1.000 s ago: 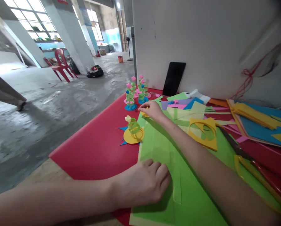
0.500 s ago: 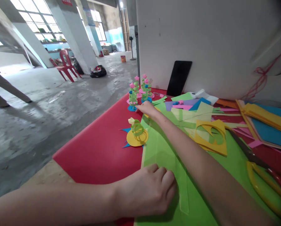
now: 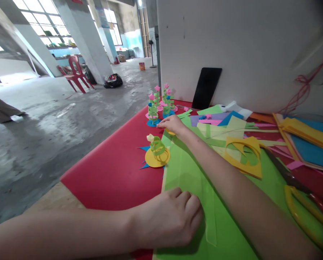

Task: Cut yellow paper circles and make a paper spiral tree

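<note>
My left hand [image 3: 171, 218] rests as a fist on a green paper sheet [image 3: 185, 173]; its fingertips are turned under, so its inside is hidden. Farther off, my right hand [image 3: 173, 124] has its fingers stretched out beside the blue round base [image 3: 152, 123] of a green paper spiral with a pink star [image 3: 151, 97] on top. I see nothing held in it. Below this hand a yellow paper edge [image 3: 171, 133] peeks out. Nearer stands a green spiral [image 3: 157, 145] with a pale star, on a yellow paper disc [image 3: 152, 162]. Several similar star-topped spirals stand behind.
Blue paper points [image 3: 144, 166] stick out under the yellow disc. Paper scraps, a cut-out yellow sheet [image 3: 255, 169] and yellow-handled scissors [image 3: 293, 209] lie at right. A black tablet-like slab [image 3: 207, 88] leans on the white wall. The red table edge runs along the left.
The right hand has drawn slightly back from the blue base, its fingers now straighter. The left fist stays in place. A person's legs at far left have shifted.
</note>
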